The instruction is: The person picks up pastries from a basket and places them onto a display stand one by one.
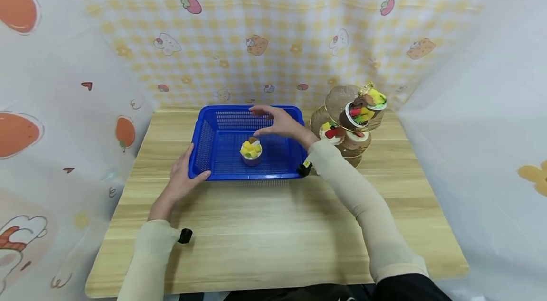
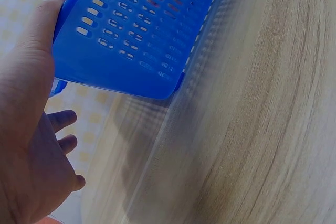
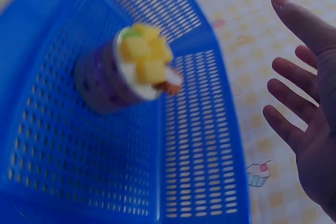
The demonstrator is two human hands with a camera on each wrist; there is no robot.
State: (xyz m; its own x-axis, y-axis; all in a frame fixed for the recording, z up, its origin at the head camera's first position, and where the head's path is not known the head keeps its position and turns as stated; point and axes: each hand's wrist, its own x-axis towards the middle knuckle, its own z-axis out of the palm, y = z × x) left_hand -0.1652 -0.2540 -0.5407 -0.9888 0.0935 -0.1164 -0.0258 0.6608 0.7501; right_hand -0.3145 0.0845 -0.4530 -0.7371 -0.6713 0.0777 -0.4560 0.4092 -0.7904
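A blue plastic basket [image 1: 222,177] with slotted walls stands on the table. Inside it a small dessert cup [image 1: 251,151], topped with yellow cubes and a brown piece, stands upright. My left hand [image 1: 181,175] holds the basket's near left corner, thumb at the front rim and fingers along the left side; in the left wrist view some fingertips [image 2: 67,142] show beyond the basket's edge. Over the basket, above and behind the cup, my right hand [image 1: 279,123] has its thumb and fingers spread apart with nothing between them. The right wrist view shows the cup [image 3: 113,72] blurred and away from that hand.
Right of the basket stands a tiered stand [image 1: 331,101] with clear amber plates and gold edging, bearing several dessert cups [image 1: 351,118]. The wooden table [image 1: 265,234] extends in front of the basket. A checked cloth [image 1: 278,21] hangs behind it.
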